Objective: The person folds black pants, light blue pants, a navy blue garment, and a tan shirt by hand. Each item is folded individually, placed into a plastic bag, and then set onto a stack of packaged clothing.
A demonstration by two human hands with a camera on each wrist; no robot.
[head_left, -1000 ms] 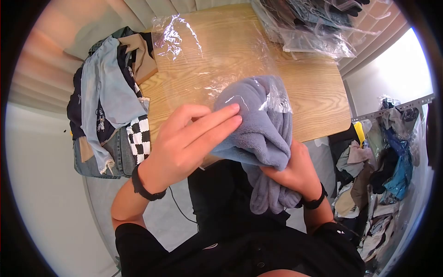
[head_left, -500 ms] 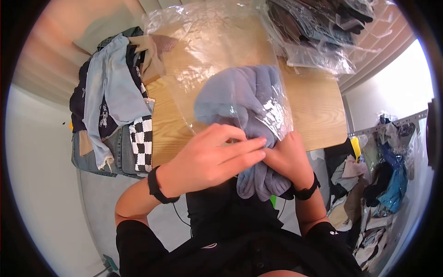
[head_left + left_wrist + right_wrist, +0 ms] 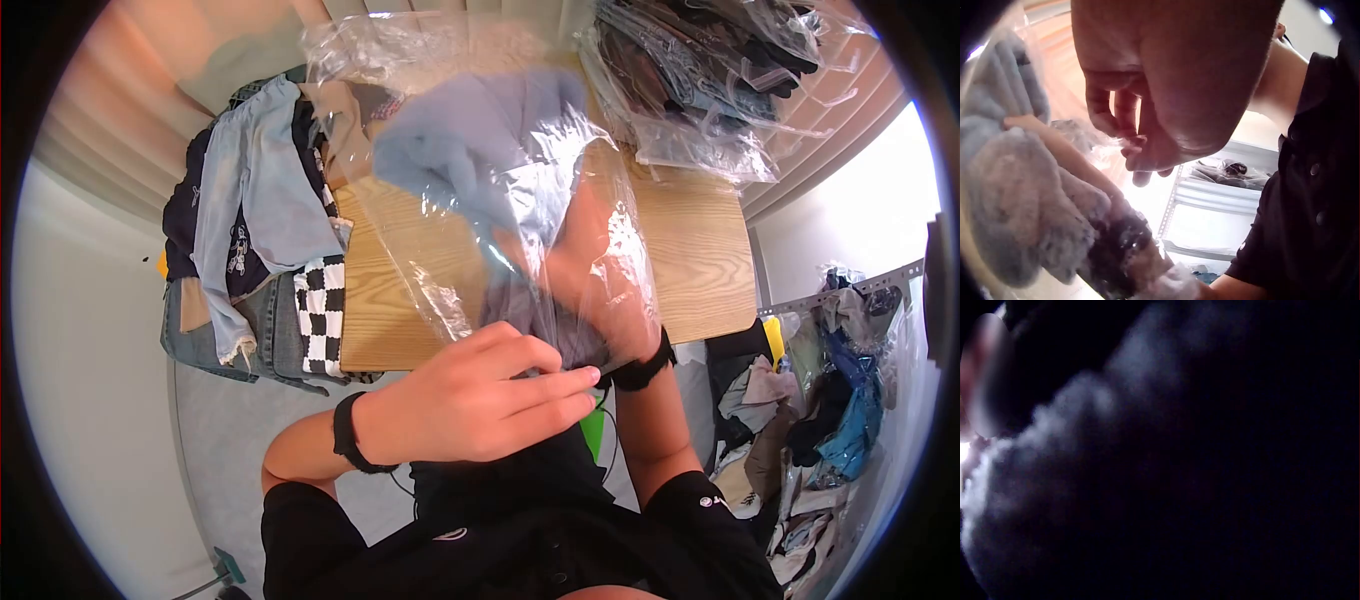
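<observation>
In the head view, my left hand (image 3: 475, 395) pinched the mouth of a clear plastic bag (image 3: 437, 295) just off the tabletop's (image 3: 700, 230) near edge, thumb and fingertips drawn together. My right hand (image 3: 590, 265) was inside the bag, holding the grey-blue fleece garment (image 3: 465, 135) with the thumb on its near side; the other fingers were hidden. The garment was in the bag, raised over the middle of the tabletop towards the far edge. Light-blue jeans (image 3: 285, 210) and a checkered cloth (image 3: 322, 310) lay piled along the left edge, and bagged clothes (image 3: 700, 80) were stacked at the far right corner.

From my left wrist, I saw curled fingers meeting my thumb on crumpled plastic, with the fleece beside them and metal shelving (image 3: 1216, 192) behind.

My right wrist's view was mostly dark, filled with blurred, fuzzy fabric; it did not show my fingers.
</observation>
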